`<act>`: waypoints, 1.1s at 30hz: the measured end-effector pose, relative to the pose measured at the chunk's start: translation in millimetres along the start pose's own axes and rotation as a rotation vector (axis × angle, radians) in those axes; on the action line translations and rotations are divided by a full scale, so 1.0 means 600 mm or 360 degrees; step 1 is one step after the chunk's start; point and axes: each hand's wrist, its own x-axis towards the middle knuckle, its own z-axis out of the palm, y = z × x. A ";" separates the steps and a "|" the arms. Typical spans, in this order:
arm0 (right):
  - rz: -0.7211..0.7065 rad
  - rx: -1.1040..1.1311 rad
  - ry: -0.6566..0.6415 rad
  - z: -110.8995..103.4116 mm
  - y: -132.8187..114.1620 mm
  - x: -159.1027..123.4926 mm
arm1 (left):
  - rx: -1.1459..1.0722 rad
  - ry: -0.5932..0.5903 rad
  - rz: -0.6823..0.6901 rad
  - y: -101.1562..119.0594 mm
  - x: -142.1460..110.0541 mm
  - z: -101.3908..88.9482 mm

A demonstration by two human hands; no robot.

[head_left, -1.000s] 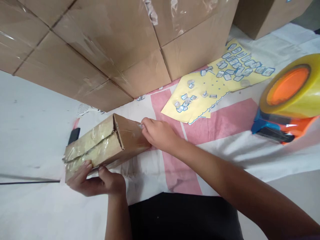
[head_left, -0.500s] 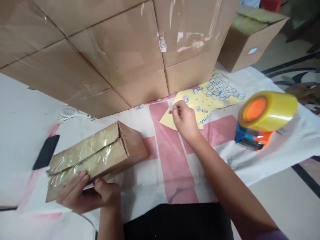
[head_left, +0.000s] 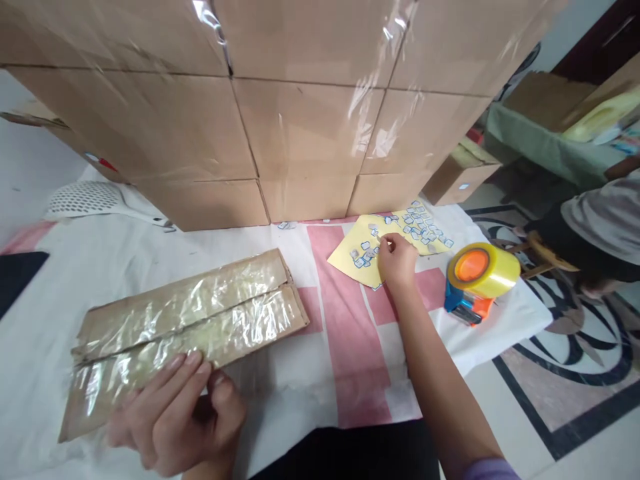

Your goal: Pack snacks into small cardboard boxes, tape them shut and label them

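A long cardboard box [head_left: 187, 320], its top seam covered with shiny clear tape, lies at an angle on the cloth to the left. My left hand [head_left: 183, 413] is at its near long side, fingertips on the taped top edge and thumb lower down, closed against the box. Over a yellow sheet [head_left: 345, 252] strewn with small blue-edged white stickers [head_left: 425, 225] is my right hand [head_left: 399, 260]. Its thumb and forefinger are pinched together low over the sheet. Anything between those fingertips is too small to make out.
A wall of stacked, taped cartons [head_left: 305, 133] stands behind the sheet. A tape dispenser with a yellow roll [head_left: 493, 270] sits at right. A white perforated object [head_left: 87, 199] and dark flat object [head_left: 20, 277] lie left. Another person [head_left: 607, 213] is seated at right.
The view has swung right and lifted. My right hand stays over the yellow sheet, which shows more stickers near its left corner. My left hand remains at the box's near side.
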 end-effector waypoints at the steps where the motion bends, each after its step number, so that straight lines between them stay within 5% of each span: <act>1: -0.0033 -0.0067 -0.0054 0.002 0.000 -0.001 | 0.0070 0.0134 0.0160 0.015 0.011 0.001; 3: -0.0097 -0.0162 -0.0152 0.006 -0.003 -0.003 | 0.0179 0.0281 0.0364 0.041 0.032 0.003; 13: -0.0179 -0.0201 -0.0168 0.010 0.002 -0.021 | 0.0156 0.0245 0.0315 0.091 0.057 0.001; 24: -0.0131 -0.0051 -0.0089 0.023 0.000 -0.021 | 0.0191 0.0276 0.0319 0.094 0.057 -0.001; 33: -0.0195 0.0076 -0.0226 -0.025 0.003 -0.032 | 0.0209 0.0294 0.0323 0.088 0.052 0.003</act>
